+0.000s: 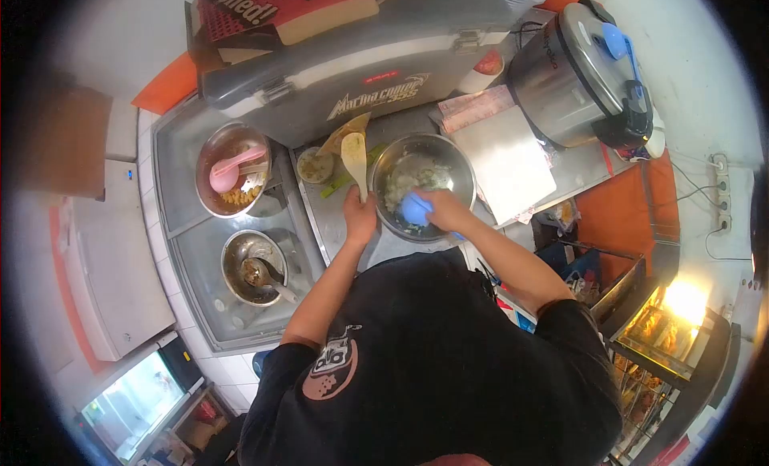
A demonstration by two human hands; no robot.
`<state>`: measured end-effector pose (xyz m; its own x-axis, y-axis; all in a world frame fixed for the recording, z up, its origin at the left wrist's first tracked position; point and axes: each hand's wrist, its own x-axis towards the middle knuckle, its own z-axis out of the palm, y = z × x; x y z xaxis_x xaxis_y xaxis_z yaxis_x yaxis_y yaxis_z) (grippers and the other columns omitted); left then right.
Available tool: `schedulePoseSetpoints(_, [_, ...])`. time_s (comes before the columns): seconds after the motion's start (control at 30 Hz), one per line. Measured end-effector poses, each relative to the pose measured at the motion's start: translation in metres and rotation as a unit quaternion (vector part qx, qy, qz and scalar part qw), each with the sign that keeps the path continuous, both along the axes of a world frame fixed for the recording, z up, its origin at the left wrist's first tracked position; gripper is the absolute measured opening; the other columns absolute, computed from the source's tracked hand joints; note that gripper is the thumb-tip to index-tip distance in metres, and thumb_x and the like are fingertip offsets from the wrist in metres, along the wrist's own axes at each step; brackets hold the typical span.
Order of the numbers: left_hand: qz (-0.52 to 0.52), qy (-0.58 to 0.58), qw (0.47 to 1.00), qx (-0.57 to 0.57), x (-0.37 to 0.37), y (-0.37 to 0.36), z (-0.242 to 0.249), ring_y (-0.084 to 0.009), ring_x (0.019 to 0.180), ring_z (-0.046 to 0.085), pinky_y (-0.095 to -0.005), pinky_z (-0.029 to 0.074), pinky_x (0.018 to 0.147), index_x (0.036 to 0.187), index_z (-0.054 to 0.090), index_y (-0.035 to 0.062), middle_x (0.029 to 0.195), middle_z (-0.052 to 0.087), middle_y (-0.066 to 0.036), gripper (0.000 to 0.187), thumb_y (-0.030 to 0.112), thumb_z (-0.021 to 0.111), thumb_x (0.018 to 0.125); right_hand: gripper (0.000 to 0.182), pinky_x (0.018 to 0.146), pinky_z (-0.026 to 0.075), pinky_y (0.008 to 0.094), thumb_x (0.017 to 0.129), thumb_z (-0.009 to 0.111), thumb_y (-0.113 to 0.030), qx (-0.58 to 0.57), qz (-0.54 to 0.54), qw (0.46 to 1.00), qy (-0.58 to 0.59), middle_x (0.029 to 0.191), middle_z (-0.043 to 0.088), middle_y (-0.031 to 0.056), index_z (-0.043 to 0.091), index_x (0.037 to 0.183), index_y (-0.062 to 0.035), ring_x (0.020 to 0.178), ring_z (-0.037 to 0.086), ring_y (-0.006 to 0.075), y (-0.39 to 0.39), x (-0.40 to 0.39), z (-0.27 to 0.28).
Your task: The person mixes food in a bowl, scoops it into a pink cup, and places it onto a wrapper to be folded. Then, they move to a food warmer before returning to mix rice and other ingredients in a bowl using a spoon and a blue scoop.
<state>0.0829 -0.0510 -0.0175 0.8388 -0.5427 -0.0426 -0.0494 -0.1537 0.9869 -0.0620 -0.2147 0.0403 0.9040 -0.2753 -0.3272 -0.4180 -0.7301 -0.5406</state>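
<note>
A metal mixing bowl [468, 163] stands on the counter in front of me, holding white, rice-like food with green bits. My left hand [360, 215] is closed round the handle of a cream rice paddle [354, 163], which points away from me just left of the bowl. Over the bowl's near right side, my right hand [448, 210] grips a blue plastic scoop [416, 209], its round end down at the food. My fingers partly cover the scoop. A small tub [314, 166] sits left of the paddle, by a piece of brown paper [350, 129].
Behind the bowl is a large grey cooler box [320, 89]. A stack of paper sheets [501, 165] and a big rice cooker [561, 73] stand to the right. On the glass-topped freezer [180, 234] at left are a bowl with a pink scoop [226, 176] and a bowl with a ladle [256, 271].
</note>
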Motion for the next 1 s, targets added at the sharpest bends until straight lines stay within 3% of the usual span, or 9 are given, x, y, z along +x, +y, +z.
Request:
schedulePoseSetpoints(0.13, [-0.014,-0.006,1.000,0.024,0.004,0.003,-0.015,-0.0100,0.063,0.046,-0.0288,0.039,0.056,0.092,0.055,0.0009,0.071,0.050,-0.001,0.006,0.005,0.054,0.088,0.068,0.084,0.049,0.0467,0.071,0.060,-0.009,0.023,-0.126,0.984,-0.127,0.096,0.064,0.0277,0.045,0.137,-0.0041,0.091,0.063,0.0395,0.010,0.024,-0.017])
schedulePoseSetpoints(0.23, [-0.034,0.016,0.999,0.010,0.008,0.005,-0.020,-0.0089,0.067,0.046,-0.0280,0.038,0.059,0.093,0.054,0.0016,0.072,0.050,-0.001,0.006,0.005,0.053,0.089,0.068,0.083,0.049,0.0464,0.071,0.062,-0.010,0.196,-0.353,0.915,-0.019,0.095,0.064,0.0294,0.044,0.137,-0.0020,0.090,0.063,0.0407,0.013,0.036,0.037])
schedulePoseSetpoints(0.33, [-0.031,-0.028,0.999,0.031,0.006,0.008,-0.018,-0.0094,0.071,0.047,-0.0281,0.039,0.063,0.093,0.054,0.0013,0.075,0.051,-0.002,0.006,0.005,0.053,0.089,0.070,0.082,0.050,0.0454,0.071,0.061,-0.008,0.177,-0.406,0.893,-0.081,0.095,0.063,0.0309,0.042,0.138,0.0005,0.090,0.063,0.0412,0.014,0.045,0.023])
schedulePoseSetpoints(0.43, [-0.039,-0.022,0.999,0.019,0.005,0.003,0.005,-0.0112,0.073,0.049,-0.0285,0.040,0.065,0.093,0.054,0.0010,0.078,0.052,-0.002,0.006,0.006,0.054,0.090,0.072,0.081,0.051,0.0447,0.070,0.059,-0.006,-0.039,-0.241,0.955,-0.167,0.098,0.063,0.0284,0.041,0.140,-0.0055,0.090,0.064,0.0394,0.020,0.051,-0.046])
schedulePoseSetpoints(0.57, [-0.026,-0.015,0.999,0.025,0.007,0.005,0.016,-0.0139,0.070,0.050,-0.0300,0.041,0.063,0.091,0.053,0.0009,0.075,0.053,-0.003,0.007,0.007,0.055,0.089,0.073,0.082,0.050,0.0448,0.070,0.058,-0.004,0.015,-0.081,0.994,-0.078,0.102,0.063,0.0253,0.043,0.140,-0.0131,0.091,0.064,0.0393,0.007,0.036,-0.016])
schedulePoseSetpoints(0.63, [-0.028,-0.007,0.999,0.038,0.009,0.009,0.000,-0.0141,0.068,0.050,-0.0299,0.041,0.062,0.090,0.053,0.0010,0.074,0.053,-0.003,0.007,0.008,0.055,0.089,0.072,0.084,0.050,0.0456,0.070,0.058,-0.004,0.097,0.019,0.988,0.122,0.102,0.064,0.0232,0.045,0.139,-0.0192,0.093,0.063,0.0410,-0.014,0.032,0.021])
schedulePoseSetpoints(0.67, [-0.026,0.017,0.999,0.026,0.009,0.009,-0.004,-0.0136,0.067,0.050,-0.0297,0.041,0.061,0.090,0.054,0.0010,0.073,0.052,-0.003,0.007,0.008,0.056,0.089,0.070,0.084,0.049,0.0461,0.070,0.058,-0.003,0.035,0.035,0.992,0.116,0.100,0.064,0.0259,0.046,0.138,-0.0131,0.093,0.062,0.0417,-0.019,0.030,0.027])
schedulePoseSetpoints(0.87, [-0.035,0.012,0.999,0.028,0.011,0.010,-0.006,-0.0114,0.065,0.049,-0.0281,0.041,0.060,0.089,0.054,0.0016,0.073,0.053,-0.002,0.006,0.008,0.056,0.089,0.067,0.085,0.049,0.0469,0.071,0.056,0.000,-0.009,-0.322,0.943,-0.080,0.101,0.061,0.0312,0.043,0.137,-0.0023,0.094,0.062,0.0412,-0.012,0.057,0.005])
schedulePoseSetpoints(1.0, [-0.027,0.053,0.998,0.023,0.008,0.008,0.011,-0.0104,0.066,0.049,-0.0274,0.041,0.061,0.090,0.054,0.0019,0.075,0.054,-0.002,0.005,0.007,0.055,0.089,0.075,0.083,0.051,0.0467,0.070,0.063,-0.008,-0.069,-0.129,0.979,-0.140,0.105,0.062,0.0277,0.040,0.141,-0.0106,0.096,0.062,0.0397,0.004,0.050,-0.041])
